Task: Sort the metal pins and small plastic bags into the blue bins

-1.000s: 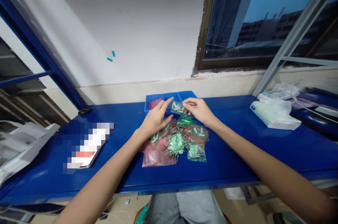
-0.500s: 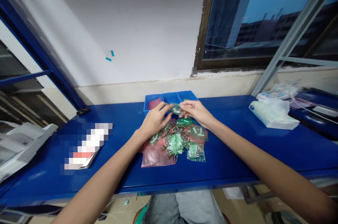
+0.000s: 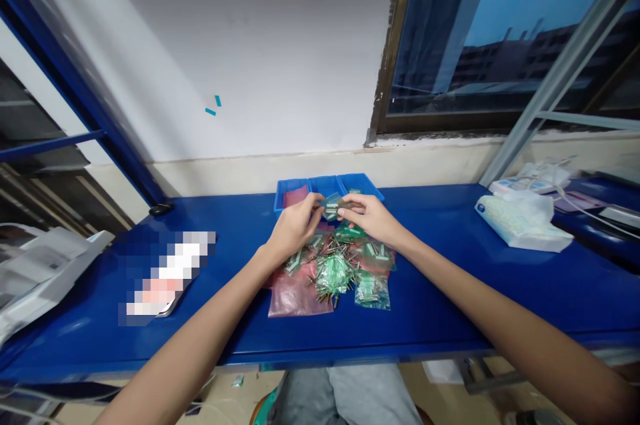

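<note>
- A person sits facing the front edge of a blue bench (image 3: 225, 231), both bare arms stretched over its middle.
- The left hand (image 3: 296, 223) has its grip together on the left side of a small clear bag (image 3: 332, 207) with pale pieces inside.
- The right hand (image 3: 371, 215) pinches the same bag from its right side, thumb toward the viewer.
- The bag is held up between the hands, centred between the bench's left and right ends and toward its back edge.
- Just behind it, at the back edge, stands a blue tray (image 3: 324, 183) with three compartments; the left one holds something pink.
- Below the hands, toward the front edge, lies a pile: a pink bag (image 3: 300, 301) at front left, a shiny green bag (image 3: 333, 273) at centre, loose metal pieces (image 3: 327, 297) around it, and another clear bag (image 3: 373, 289) at front right.
- Toward the right end rests a tissue pack (image 3: 525, 221).
</note>
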`<state>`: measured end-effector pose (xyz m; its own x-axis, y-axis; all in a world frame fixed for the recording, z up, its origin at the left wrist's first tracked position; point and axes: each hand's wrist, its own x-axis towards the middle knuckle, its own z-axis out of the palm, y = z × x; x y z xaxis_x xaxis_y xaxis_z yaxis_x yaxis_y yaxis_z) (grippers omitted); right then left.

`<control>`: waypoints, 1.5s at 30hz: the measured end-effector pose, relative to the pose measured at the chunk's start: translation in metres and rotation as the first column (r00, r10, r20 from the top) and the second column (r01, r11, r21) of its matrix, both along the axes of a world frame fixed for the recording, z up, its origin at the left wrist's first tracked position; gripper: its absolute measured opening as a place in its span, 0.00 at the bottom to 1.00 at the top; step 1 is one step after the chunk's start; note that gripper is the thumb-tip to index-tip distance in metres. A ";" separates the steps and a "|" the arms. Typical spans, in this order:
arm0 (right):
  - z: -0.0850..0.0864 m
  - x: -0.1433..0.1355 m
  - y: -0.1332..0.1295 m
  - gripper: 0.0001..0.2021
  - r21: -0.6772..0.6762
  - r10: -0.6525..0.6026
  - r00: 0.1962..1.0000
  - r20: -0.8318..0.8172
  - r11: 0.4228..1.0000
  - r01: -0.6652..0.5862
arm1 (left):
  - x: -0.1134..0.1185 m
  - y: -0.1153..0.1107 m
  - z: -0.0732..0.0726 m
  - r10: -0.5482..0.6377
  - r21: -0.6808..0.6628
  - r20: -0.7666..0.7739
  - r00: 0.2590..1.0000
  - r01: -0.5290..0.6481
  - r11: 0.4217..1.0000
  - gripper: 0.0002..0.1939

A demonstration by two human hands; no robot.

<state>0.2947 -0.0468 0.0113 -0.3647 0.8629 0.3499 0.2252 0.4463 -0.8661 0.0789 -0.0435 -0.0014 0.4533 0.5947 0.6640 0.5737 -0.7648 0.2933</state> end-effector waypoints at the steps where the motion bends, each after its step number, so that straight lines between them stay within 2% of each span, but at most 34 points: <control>1: 0.000 0.000 0.000 0.08 -0.034 0.000 1.000 -0.009 0.999 -0.001 | 0.001 -0.001 0.001 0.000 -0.008 0.016 1.000 0.000 1.000 0.12; 4: 0.002 -0.002 -0.001 0.08 -0.066 -0.035 0.998 -0.057 0.997 0.031 | 0.002 -0.004 0.003 -0.006 0.021 0.012 1.000 0.005 1.000 0.11; 8: 0.006 -0.003 -0.005 0.09 -0.124 -0.078 0.985 -0.154 0.990 0.059 | 0.000 -0.006 0.006 -0.034 0.067 -0.103 0.994 0.041 0.997 0.15; 11: 0.007 -0.003 -0.006 0.10 -0.207 -0.054 0.971 -0.233 0.978 0.005 | -0.002 -0.005 0.005 -0.033 0.077 -0.139 0.990 0.045 0.996 0.21; 15: 0.006 -0.003 -0.007 0.12 -0.250 0.011 0.958 -0.286 0.964 -0.086 | -0.001 -0.005 0.005 -0.002 0.080 -0.125 0.992 0.012 0.997 0.18; 20: 0.006 -0.002 -0.006 0.11 -0.165 -0.030 0.966 -0.256 0.986 -0.013 | 0.000 -0.003 0.003 -0.004 0.069 -0.107 0.994 0.011 0.998 0.12; 25: 0.006 -0.003 -0.005 0.11 -0.120 -0.007 0.977 -0.212 0.993 -0.019 | -0.001 0.000 -0.001 -0.003 0.085 -0.044 0.999 0.007 0.996 0.15; 29: 0.004 -0.004 -0.004 0.11 -0.117 -0.072 0.972 -0.224 0.992 0.046 | 0.000 -0.002 0.003 0.012 0.097 -0.002 1.000 -0.012 0.995 0.20; 32: 0.002 -0.004 -0.002 0.11 -0.127 -0.112 0.954 -0.279 0.989 0.079 | 0.001 -0.005 0.005 0.000 0.093 -0.026 1.000 0.002 0.996 0.19; 37: 0.003 -0.003 -0.003 0.12 -0.146 -0.084 0.948 -0.307 0.988 0.040 | 0.001 -0.004 0.003 -0.047 0.098 -0.051 0.998 0.052 0.994 0.17; 40: 0.006 -0.001 -0.004 0.15 -0.168 0.012 0.968 -0.249 0.984 -0.055 | 0.001 -0.002 0.003 -0.028 0.098 -0.041 0.999 0.032 0.995 0.14; 42: 0.007 0.001 -0.004 0.17 -0.135 0.065 0.982 -0.180 0.987 -0.090 | 0.001 -0.003 0.004 -0.010 0.107 -0.036 0.999 0.014 0.994 0.13; 45: 0.007 0.002 -0.003 0.12 0.044 -0.004 1.000 -0.027 0.999 0.006 | 0.002 -0.006 0.007 -0.021 0.096 -0.020 1.000 0.022 0.995 0.13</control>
<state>0.2965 -0.0495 0.0182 -0.3503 0.8480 0.3978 0.2039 0.4836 -0.8512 0.0808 -0.0498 0.0059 0.4781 0.5185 0.7089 0.5615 -0.8011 0.2073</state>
